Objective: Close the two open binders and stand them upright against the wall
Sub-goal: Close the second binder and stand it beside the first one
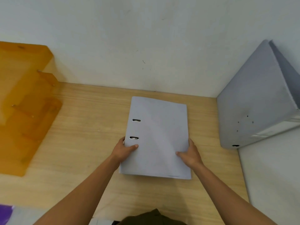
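While 1 binder already leans at the right wall, you are on binder 2, closed and flat.

Your left hand (124, 150) grips the spine edge of the flat binder (156, 138) and your right hand (190, 153) its open edge, thumbs on the cover, fingers curled under. It lies mid-desk (84, 143), near the back wall (146, 46). The standing binder (253, 101) tilts against the side wall. Next, I judge, tip it up onto an edge and rest it against the wall.
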